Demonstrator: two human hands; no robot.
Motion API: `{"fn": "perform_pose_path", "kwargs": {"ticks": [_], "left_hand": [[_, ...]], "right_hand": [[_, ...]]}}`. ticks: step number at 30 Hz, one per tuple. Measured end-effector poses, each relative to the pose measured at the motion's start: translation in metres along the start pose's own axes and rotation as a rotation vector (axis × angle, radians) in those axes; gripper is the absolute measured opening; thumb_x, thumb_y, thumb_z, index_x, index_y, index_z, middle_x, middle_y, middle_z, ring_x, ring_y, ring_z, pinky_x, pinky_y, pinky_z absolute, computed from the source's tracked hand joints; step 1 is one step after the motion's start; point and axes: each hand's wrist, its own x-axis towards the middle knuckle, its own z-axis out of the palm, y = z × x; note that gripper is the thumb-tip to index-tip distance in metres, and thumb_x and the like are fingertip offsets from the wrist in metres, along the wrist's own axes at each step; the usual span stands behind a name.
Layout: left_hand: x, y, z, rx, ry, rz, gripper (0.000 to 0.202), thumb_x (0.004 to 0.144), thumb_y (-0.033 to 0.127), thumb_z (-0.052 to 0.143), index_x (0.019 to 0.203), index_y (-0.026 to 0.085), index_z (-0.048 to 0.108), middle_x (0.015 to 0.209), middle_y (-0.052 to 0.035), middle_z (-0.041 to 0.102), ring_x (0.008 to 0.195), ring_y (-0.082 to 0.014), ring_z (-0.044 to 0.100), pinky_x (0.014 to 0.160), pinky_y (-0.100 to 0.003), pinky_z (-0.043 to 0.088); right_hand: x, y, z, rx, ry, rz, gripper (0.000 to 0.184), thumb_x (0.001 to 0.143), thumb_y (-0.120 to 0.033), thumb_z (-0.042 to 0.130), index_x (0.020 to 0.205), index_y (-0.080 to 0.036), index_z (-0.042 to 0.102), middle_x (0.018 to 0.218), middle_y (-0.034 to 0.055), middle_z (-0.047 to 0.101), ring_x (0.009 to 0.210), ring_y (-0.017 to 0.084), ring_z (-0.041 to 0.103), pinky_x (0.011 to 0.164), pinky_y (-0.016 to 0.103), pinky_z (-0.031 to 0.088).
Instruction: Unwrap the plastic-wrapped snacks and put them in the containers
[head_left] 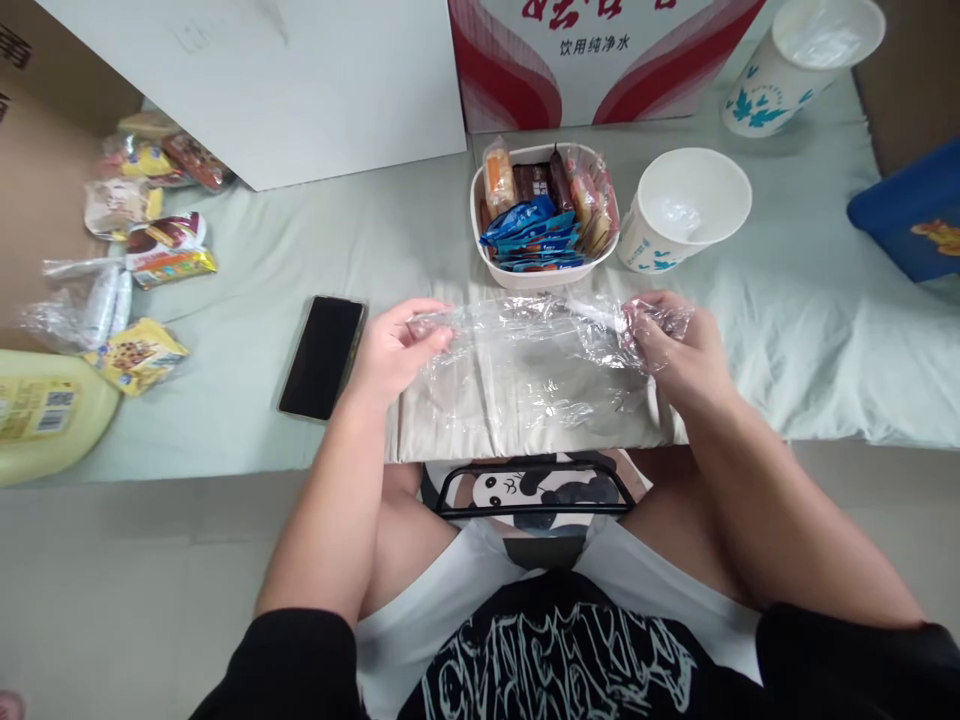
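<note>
A clear plastic bag [540,370] is stretched between my two hands, just above the front edge of the cloth-covered table. My left hand [401,345] pinches its left end between thumb and fingers. At the other end, my right hand [675,345] is closed on the crumpled plastic, and a white strip [596,315] shows beside its fingers. Right behind the bag stands a white bowl [487,262] filled with wrapped snacks [536,235], among them several blue packets. A black phone [322,357] lies flat to the left of my left hand.
Two paper cups, one nearer [686,195] and one farther back [802,65], hold clear plastic. Loose snack packets [169,245] and a yellowish bottle [52,415] are at the left. A white box [300,90], a red-and-white carton [592,80] and a blue object [911,215] border the table.
</note>
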Motion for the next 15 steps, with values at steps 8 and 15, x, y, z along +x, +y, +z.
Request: {"fn": "perform_pose_path", "kwargs": {"ticks": [8,15], "left_hand": [[-0.002,0.016,-0.007,-0.328,-0.293,-0.278,0.07,0.059,0.031,0.096,0.123,0.026,0.068,0.115,-0.0096,0.078,0.098,-0.0267,0.079,0.082,-0.037,0.065],[-0.001,0.016,0.0,-0.307,-0.066,-0.227,0.038,0.066,0.039,0.091,0.092,0.017,0.075,0.08,-0.0044,0.08,0.061,-0.0167,0.076,0.057,-0.024,0.061]], "right_hand": [[0.001,0.004,-0.002,0.107,0.062,-0.096,0.038,0.076,-0.059,0.084,0.083,-0.024,0.069,0.062,-0.003,0.057,0.052,0.01,0.048,0.048,0.025,0.036],[-0.004,0.005,-0.008,0.157,0.023,-0.25,0.04,0.078,-0.065,0.078,0.085,-0.028,0.064,0.056,-0.0053,0.05,0.045,0.011,0.042,0.045,0.028,0.035]]}}
